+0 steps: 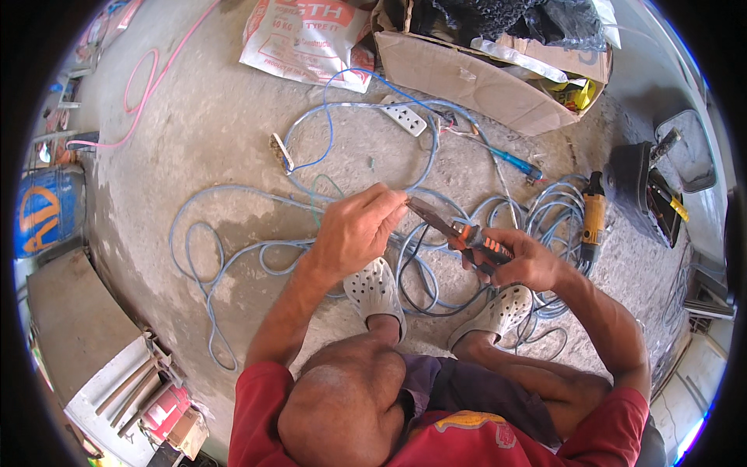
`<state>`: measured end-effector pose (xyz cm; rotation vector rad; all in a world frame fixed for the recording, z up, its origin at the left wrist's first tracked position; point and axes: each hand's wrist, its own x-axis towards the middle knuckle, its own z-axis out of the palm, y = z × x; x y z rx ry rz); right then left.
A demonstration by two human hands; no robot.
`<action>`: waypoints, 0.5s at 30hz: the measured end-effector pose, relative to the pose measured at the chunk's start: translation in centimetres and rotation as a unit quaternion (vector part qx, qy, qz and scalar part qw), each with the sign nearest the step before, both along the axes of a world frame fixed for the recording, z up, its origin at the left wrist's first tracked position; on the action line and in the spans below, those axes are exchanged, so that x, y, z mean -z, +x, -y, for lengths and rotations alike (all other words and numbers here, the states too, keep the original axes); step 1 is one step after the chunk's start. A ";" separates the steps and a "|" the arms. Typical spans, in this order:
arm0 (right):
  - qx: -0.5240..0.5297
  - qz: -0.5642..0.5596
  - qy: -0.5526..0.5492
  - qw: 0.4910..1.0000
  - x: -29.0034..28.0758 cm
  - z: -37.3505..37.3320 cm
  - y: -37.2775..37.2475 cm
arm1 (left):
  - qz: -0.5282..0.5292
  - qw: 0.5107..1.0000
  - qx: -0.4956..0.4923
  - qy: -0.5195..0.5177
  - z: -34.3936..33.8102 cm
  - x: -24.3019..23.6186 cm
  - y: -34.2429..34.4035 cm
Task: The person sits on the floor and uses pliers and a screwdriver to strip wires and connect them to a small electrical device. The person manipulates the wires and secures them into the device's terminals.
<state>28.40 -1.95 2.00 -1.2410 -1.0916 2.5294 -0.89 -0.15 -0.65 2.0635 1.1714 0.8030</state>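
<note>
Spread under everything, a rough concrete floor (187,148); set at the far edge, a stuffed cardboard box (475,86), perhaps to keep its bulk away from the knees; beside it, a white sack (307,39) with red print; at far left, a blue barrel (48,210); around the feet, a blue-grey cable (548,218) in loose loops, probably for giving slack; at right, an open black tool case (632,187), seemingly for easy reach, with a yellow-and-black power tool (593,222) near; raised before the body, the right hand (529,261), fingers wrapped firmly on orange-and-black handles, and the left hand (354,233), thumb and fingers closed in a pinch; between both hands, above the cable, long-nose pliers (436,220), nose turned leftward to meet the left fingertips; farther off, a white socket strip (405,117) and a blue-handled screwdriver (513,163); last, in that pinch, possibly something thin, too small to tell.
</note>
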 end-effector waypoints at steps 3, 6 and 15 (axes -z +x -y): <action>-0.014 0.036 0.022 0.999 0.8 1.0 -0.3 | 0.011 0.998 -0.005 -0.057 0.5 1.2 -0.4; -0.041 0.086 0.161 0.982 1.7 1.9 -0.3 | 0.051 0.986 -0.027 -0.156 1.0 1.5 -0.2; -0.165 0.115 0.494 0.846 0.5 -1.0 1.2 | 0.091 0.966 0.044 -0.237 1.4 2.2 -0.8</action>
